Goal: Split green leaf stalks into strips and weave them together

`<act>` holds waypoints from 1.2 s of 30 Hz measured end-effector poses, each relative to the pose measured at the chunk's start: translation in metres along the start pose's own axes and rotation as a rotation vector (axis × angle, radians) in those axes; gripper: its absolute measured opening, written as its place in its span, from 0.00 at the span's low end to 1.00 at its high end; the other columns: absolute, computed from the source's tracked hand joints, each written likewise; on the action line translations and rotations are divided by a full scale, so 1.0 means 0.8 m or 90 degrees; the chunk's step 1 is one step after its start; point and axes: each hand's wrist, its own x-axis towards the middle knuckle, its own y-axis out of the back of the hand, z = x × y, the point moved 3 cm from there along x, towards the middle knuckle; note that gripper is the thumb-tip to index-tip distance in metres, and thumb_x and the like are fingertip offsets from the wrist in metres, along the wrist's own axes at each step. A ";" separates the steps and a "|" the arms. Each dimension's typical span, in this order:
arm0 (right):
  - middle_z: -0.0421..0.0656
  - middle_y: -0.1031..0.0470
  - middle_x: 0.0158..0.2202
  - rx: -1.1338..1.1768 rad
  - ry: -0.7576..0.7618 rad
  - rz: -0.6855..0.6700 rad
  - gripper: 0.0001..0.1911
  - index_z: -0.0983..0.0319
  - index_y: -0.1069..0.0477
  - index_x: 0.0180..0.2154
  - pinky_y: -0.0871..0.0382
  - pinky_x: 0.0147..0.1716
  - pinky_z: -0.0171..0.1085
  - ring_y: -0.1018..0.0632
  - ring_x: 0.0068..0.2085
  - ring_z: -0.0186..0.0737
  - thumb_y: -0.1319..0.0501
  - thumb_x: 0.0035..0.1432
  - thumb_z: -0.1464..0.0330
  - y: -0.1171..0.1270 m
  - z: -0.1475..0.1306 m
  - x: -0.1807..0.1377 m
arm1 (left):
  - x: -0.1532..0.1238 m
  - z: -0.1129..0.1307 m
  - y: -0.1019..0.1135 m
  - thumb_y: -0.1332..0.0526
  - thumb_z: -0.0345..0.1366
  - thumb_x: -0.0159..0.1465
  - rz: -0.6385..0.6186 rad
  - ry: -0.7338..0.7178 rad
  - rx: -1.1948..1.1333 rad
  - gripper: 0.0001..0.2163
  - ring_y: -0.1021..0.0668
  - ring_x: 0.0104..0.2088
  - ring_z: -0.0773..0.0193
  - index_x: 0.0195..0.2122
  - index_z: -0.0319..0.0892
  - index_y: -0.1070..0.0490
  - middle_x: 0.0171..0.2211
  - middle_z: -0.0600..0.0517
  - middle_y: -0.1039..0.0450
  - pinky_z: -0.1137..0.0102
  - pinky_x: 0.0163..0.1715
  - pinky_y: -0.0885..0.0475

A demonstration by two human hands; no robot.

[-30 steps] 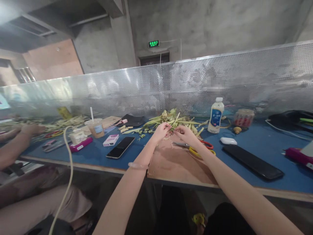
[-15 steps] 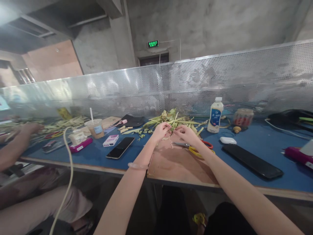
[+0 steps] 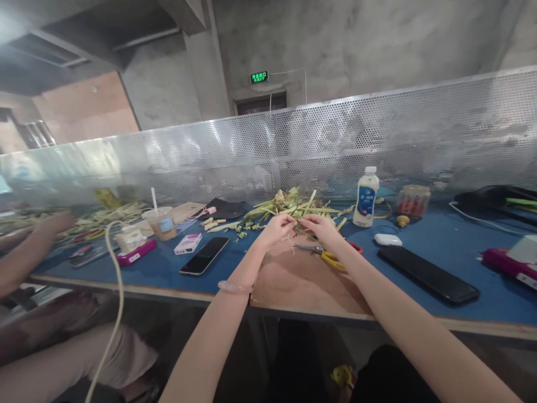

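My left hand [image 3: 278,229] and my right hand [image 3: 320,228] meet with their fingertips pinched, just in front of a heap of pale green plant strips [image 3: 289,201]. What the fingertips hold is too small to make out against the heap. A clear bangle [image 3: 233,287] circles my left wrist. Below the hands lies a brown board [image 3: 306,285], with a thin pale shred near its top. Scissors with red and yellow handles [image 3: 333,259] lie on the board, partly covered by my right wrist. Small green scraps [image 3: 243,228] are scattered left of my left hand.
On the blue table [image 3: 239,263] lie a phone [image 3: 205,256], a small box [image 3: 188,243] and a drink cup [image 3: 161,224]. A bottle [image 3: 366,197], jar [image 3: 413,200], white case [image 3: 387,239] and black phone [image 3: 428,273] stand or lie right. A co-worker's arm [image 3: 29,252] is left.
My fingertips have drawn closer together, and the green piece seen between them before is no longer distinct. The whole view has shifted slightly. The co-worker's hand is now blurred.
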 end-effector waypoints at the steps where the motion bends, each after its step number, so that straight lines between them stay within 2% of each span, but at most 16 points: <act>1: 0.39 0.30 0.25 0.006 -0.004 0.003 0.14 0.63 0.32 0.29 0.33 0.26 0.32 0.28 0.27 0.33 0.39 0.45 0.58 -0.001 -0.001 -0.001 | 0.000 0.002 0.000 0.42 0.39 0.55 -0.001 -0.001 0.005 0.10 0.25 0.30 0.64 0.31 0.36 0.32 0.29 0.48 0.27 0.69 0.34 0.31; 6: 0.39 0.31 0.23 -0.010 -0.029 0.043 0.14 0.61 0.35 0.28 0.35 0.16 0.31 0.30 0.22 0.33 0.40 0.44 0.57 -0.005 -0.009 -0.005 | -0.003 0.008 -0.001 0.42 0.40 0.55 -0.015 -0.006 0.001 0.10 0.24 0.30 0.63 0.31 0.36 0.31 0.29 0.48 0.26 0.69 0.34 0.31; 10: 0.38 0.33 0.21 -0.043 -0.023 0.069 0.13 0.60 0.36 0.27 0.36 0.14 0.31 0.31 0.21 0.33 0.41 0.45 0.57 -0.004 -0.009 -0.006 | -0.004 0.008 -0.002 0.41 0.40 0.55 -0.024 -0.005 -0.006 0.10 0.24 0.31 0.62 0.30 0.36 0.31 0.29 0.47 0.26 0.69 0.34 0.31; 15: 0.35 0.39 0.16 -0.085 -0.018 0.098 0.13 0.60 0.36 0.25 0.41 0.11 0.31 0.38 0.14 0.29 0.42 0.46 0.57 -0.001 -0.005 -0.005 | -0.005 0.007 -0.003 0.42 0.39 0.55 -0.048 -0.009 -0.009 0.10 0.24 0.31 0.62 0.31 0.37 0.31 0.29 0.46 0.26 0.70 0.33 0.32; 22: 0.35 0.38 0.15 -0.124 -0.029 0.139 0.12 0.61 0.37 0.23 0.47 0.11 0.31 0.40 0.12 0.28 0.42 0.45 0.58 0.001 -0.005 -0.005 | -0.006 0.003 -0.002 0.43 0.40 0.55 -0.048 -0.002 0.038 0.10 0.26 0.27 0.64 0.30 0.37 0.30 0.26 0.47 0.26 0.72 0.29 0.33; 30: 0.37 0.38 0.16 -0.119 -0.044 0.170 0.13 0.60 0.39 0.22 0.43 0.12 0.32 0.37 0.15 0.30 0.42 0.46 0.58 0.000 0.004 -0.001 | -0.004 0.003 -0.002 0.43 0.40 0.55 -0.055 -0.002 0.055 0.11 0.27 0.26 0.65 0.29 0.37 0.30 0.26 0.47 0.26 0.73 0.27 0.34; 36: 0.35 0.39 0.17 -0.104 -0.040 0.115 0.15 0.60 0.37 0.26 0.45 0.11 0.29 0.40 0.14 0.27 0.43 0.48 0.55 0.000 -0.002 -0.003 | -0.003 -0.002 -0.002 0.43 0.41 0.55 -0.041 0.007 0.037 0.11 0.27 0.27 0.65 0.31 0.37 0.31 0.27 0.47 0.25 0.73 0.27 0.35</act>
